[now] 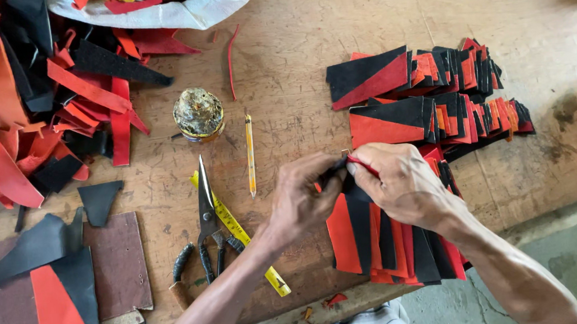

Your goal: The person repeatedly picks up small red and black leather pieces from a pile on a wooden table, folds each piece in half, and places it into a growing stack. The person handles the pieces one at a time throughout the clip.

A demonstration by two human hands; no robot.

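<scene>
Head view | your left hand [302, 198] and right hand [400, 184], fingers pinched shut on a red and black piece [358, 170], lower centre | keep edges aligned over the stack [391, 243].

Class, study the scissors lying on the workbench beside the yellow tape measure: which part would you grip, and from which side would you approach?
Grip the scissors by the dark wrapped handle loops at the end nearest the person, coming from the table's near edge. The closed blades point away, toward the round pot, so the sharp tip stays clear. The tape measure runs under the right loop, so probably come in slightly from the left.
</scene>
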